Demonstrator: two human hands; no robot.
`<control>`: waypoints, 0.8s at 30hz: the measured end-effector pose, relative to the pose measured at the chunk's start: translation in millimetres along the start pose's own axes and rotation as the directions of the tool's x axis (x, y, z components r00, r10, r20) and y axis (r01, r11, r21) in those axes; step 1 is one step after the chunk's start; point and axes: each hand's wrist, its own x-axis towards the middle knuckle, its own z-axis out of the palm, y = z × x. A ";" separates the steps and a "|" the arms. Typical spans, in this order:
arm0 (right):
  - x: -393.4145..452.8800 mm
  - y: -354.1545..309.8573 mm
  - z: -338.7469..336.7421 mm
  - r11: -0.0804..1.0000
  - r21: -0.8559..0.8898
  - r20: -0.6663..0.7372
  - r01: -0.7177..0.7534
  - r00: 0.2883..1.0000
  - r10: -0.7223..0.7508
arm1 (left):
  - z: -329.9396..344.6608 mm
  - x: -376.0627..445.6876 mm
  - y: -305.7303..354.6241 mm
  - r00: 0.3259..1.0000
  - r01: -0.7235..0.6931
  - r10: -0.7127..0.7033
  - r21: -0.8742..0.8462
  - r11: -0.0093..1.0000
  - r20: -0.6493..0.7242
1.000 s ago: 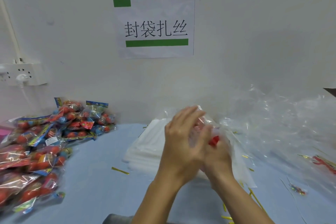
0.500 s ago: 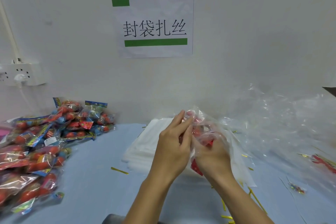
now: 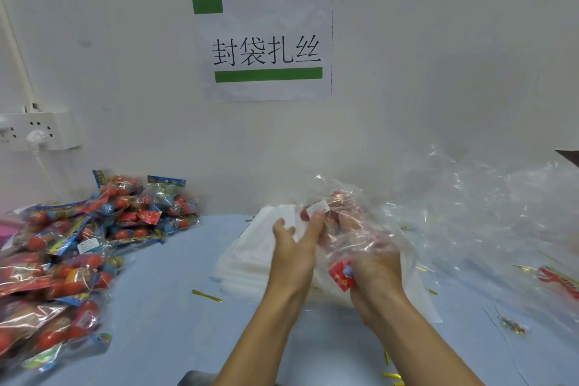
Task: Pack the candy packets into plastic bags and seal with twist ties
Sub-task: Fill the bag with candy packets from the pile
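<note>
Your left hand (image 3: 289, 255) has just opened and drawn off the plastic bag (image 3: 360, 238), fingers straight, while your right hand (image 3: 368, 257) grasps the candy packet (image 3: 340, 273) through it above the worktop (image 3: 163, 291), so the twist tie (image 3: 206, 295) comes next.

Candy packets (image 3: 94, 229) red, blue, yellow; table (image 3: 163, 291) pale blue; twist tie (image 3: 206, 295) yellow.
</note>
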 end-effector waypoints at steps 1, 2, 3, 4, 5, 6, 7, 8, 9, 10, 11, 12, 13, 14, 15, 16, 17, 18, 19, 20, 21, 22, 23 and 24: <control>-2.5 -0.3 2.4 0.998 0.056 0.057 -0.003 0.998 0.000 | 4.3 -0.4 -4.2 0.996 -0.007 0.008 -0.012 1.000 0.085; -4.2 -1.5 3.5 0.995 0.095 0.068 -0.018 0.998 0.012 | 8.7 -2.0 -6.7 0.989 -0.028 0.029 -0.011 1.000 0.142; -4.3 -2.9 2.7 0.991 0.126 0.069 -0.055 0.996 0.047 | 11.3 -3.3 -8.8 0.984 -0.049 0.047 0.006 0.999 0.172; -2.4 -4.1 0.8 0.980 0.181 0.073 -0.083 0.995 0.070 | 12.3 -3.2 -11.4 0.978 -0.064 0.058 0.025 0.998 0.199; 0.0 -6.9 -1.8 0.965 0.237 0.081 -0.110 0.992 0.093 | 12.0 -2.5 -14.2 0.970 -0.067 0.053 0.052 0.996 0.236; 2.0 -10.1 -4.9 0.949 0.287 0.090 -0.129 0.990 0.107 | 11.1 -3.3 -15.6 0.961 -0.060 0.035 0.082 0.995 0.275; 3.1 -14.6 -7.0 0.934 0.323 0.094 -0.152 0.987 0.128 | 10.3 -3.9 -16.8 0.955 -0.044 0.007 0.116 0.992 0.297; 4.1 -17.6 -8.1 0.924 0.343 0.105 -0.170 0.984 0.143 | 9.8 -4.8 -17.0 0.954 -0.033 -0.012 0.146 0.989 0.301; 3.4 -21.3 -8.2 0.912 0.365 0.114 -0.186 0.981 0.154 | 9.0 -4.9 -17.0 0.956 -0.027 -0.024 0.170 0.985 0.293; 4.6 -21.9 -9.2 0.897 0.393 0.137 -0.201 0.978 0.159 | 8.2 -5.0 -15.1 0.962 -0.012 -0.034 0.166 0.986 0.272; 4.9 -23.7 -9.7 0.877 0.425 0.165 -0.225 0.972 0.170 | 6.7 -3.1 -13.7 0.972 0.022 -0.049 0.122 0.992 0.229; 4.7 -26.1 -9.5 0.849 0.467 0.193 -0.247 0.966 0.174 | 5.0 -0.6 -12.3 0.984 0.071 -0.075 0.027 0.997 0.164; 4.7 -28.1 -10.4 0.820 0.501 0.225 -0.276 0.957 0.184 | 2.8 2.6 -11.8 0.990 0.118 -0.111 -0.085 0.989 0.090; 6.6 -27.9 -11.8 0.796 0.519 0.259 -0.311 0.945 0.201 | 1.0 5.4 -10.7 0.990 0.143 -0.141 -0.178 0.974 0.022; 5.6 -30.2 -11.8 0.767 0.534 0.309 -0.355 0.927 0.214 | -0.5 7.4 -10.1 0.987 0.152 -0.161 -0.230 0.961 -0.022; 4.6 -31.2 -11.5 0.733 0.542 0.366 -0.410 0.901 0.233 | -1.3 7.8 -9.9 0.984 0.163 -0.177 -0.266 0.950 -0.029; 2.2 -32.2 -9.7 0.697 0.540 0.417 -0.471 0.870 0.264 | -1.3 7.7 -10.5 0.982 0.180 -0.189 -0.291 0.940 -0.003; 0.4 -32.1 -8.4 0.669 0.537 0.452 -0.514 0.845 0.286 | -1.0 7.0 -11.2 0.979 0.204 -0.199 -0.294 0.934 0.045; -2.8 -33.2 -6.6 0.640 0.538 0.483 -0.549 0.823 0.299 | -0.6 6.1 -11.5 0.974 0.224 -0.204 -0.274 0.935 0.099; -3.7 -31.7 -6.0 0.614 0.547 0.507 -0.569 0.809 0.299 | -0.5 4.5 -10.9 0.967 0.236 -0.203 -0.248 0.939 0.154; -5.8 -32.1 -5.8 0.580 0.558 0.539 -0.593 0.791 0.290 | -0.6 3.3 -10.4 0.959 0.242 -0.198 -0.223 0.944 0.203; -6.7 -32.2 -5.9 0.583 0.558 0.542 -0.591 0.791 0.284 | -0.4 2.6 -10.1 0.951 0.242 -0.189 -0.209 0.947 0.243; -9.3 -34.7 -5.9 0.592 0.560 0.543 -0.580 0.796 0.266 | -0.3 2.8 -10.7 0.947 0.235 -0.177 -0.200 0.951 0.268; -10.3 -35.9 -5.2 0.593 0.579 0.540 -0.559 0.808 0.234 | 0.0 3.2 -11.5 0.949 0.216 -0.161 -0.185 0.959 0.272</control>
